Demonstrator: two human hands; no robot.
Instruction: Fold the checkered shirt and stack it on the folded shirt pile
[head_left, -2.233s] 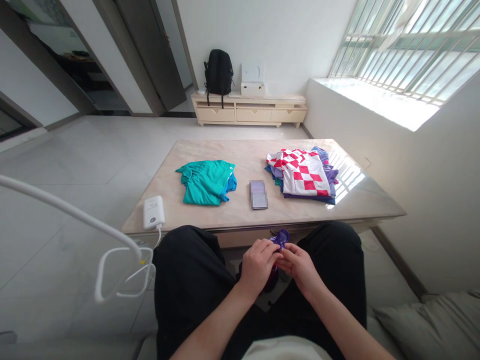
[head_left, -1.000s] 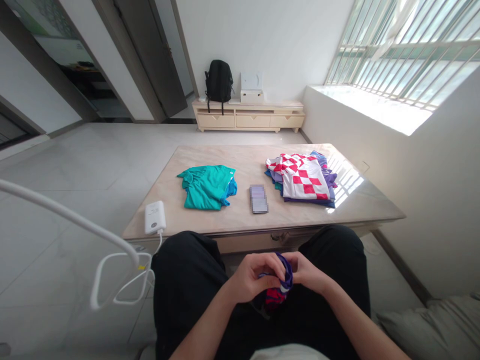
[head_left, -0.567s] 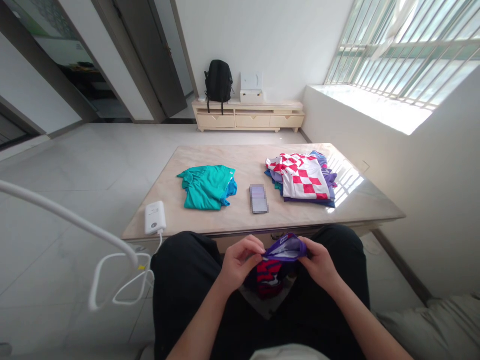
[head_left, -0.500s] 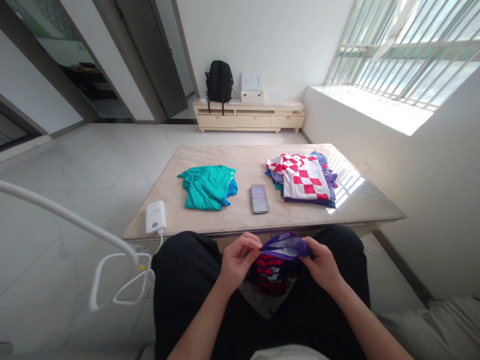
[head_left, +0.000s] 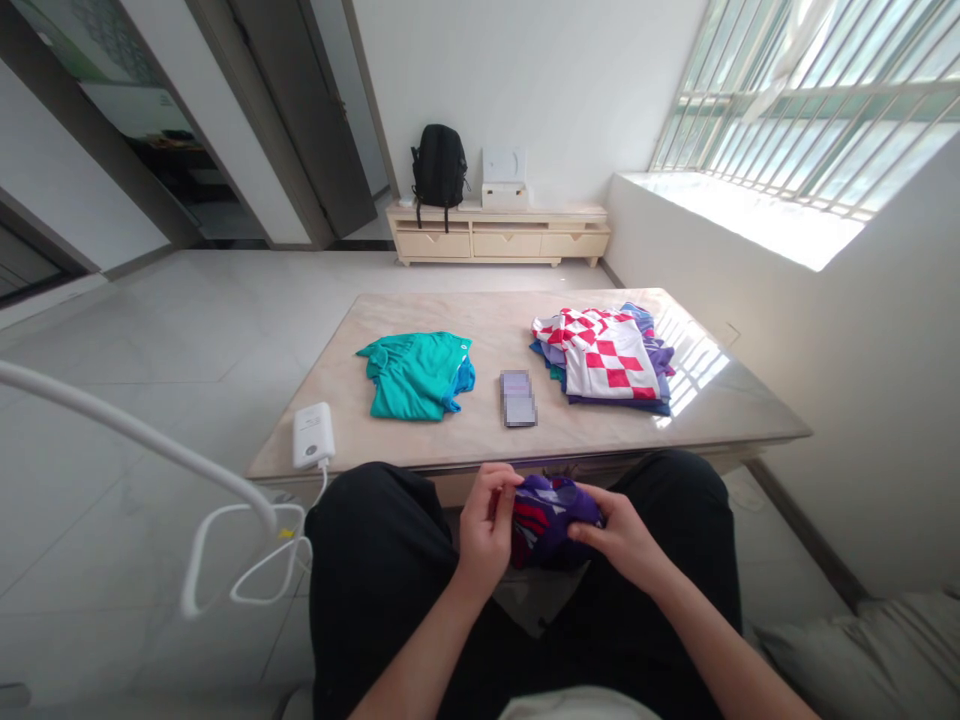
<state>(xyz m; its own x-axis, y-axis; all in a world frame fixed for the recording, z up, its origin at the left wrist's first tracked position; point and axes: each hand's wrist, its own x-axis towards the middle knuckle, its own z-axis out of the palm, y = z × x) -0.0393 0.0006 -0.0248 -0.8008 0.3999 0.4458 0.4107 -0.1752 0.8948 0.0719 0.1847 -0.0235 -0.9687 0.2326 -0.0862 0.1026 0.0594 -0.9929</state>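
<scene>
Between my knees I hold a bunched purple garment with red and white patterning, its exact kind hidden by the folds. My left hand pinches its left edge. On its right side, my right hand grips the cloth between thumb and fingers. Beyond my hands, on the marble-topped table, lies a folded teal garment with a bit of blue showing under it. A pile of folded clothes sits to the right, topped by a red-and-white checked shirt.
A phone, its screen blurred, lies mid-table. At the left corner a white power bank trails a cable. Against the far wall, a low cabinet bears a black backpack and a white box.
The purple garment's collar or opening, stretched wide between my hands before, is now folded down and bunched up. My right hand has shifted a little left, nearer my left hand.
</scene>
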